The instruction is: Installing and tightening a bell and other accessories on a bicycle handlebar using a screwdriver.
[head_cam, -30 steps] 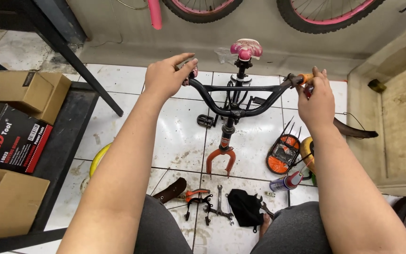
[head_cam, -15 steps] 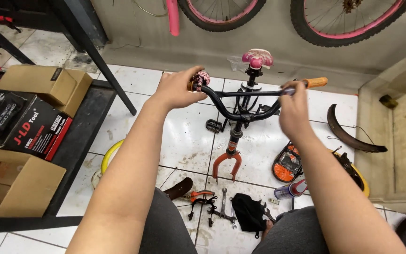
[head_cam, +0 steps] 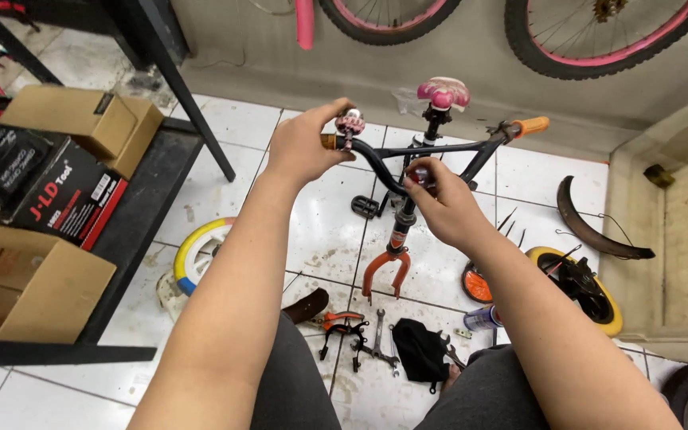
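The left hand [head_cam: 306, 147] still grips the handlebar [head_cam: 439, 151] at centre frame; the right hand [head_cam: 443, 207] has left the orange grip [head_cam: 532, 125], fingers now curled around the stem [head_cam: 404, 209].

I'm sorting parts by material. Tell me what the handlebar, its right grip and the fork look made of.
Handlebar: metal tube, probably steel, in glossy black paint; it shines along the bends.
Grip: looks like orange rubber or soft plastic, matte.
Fork: metal with orange paint, dull and scuffed.
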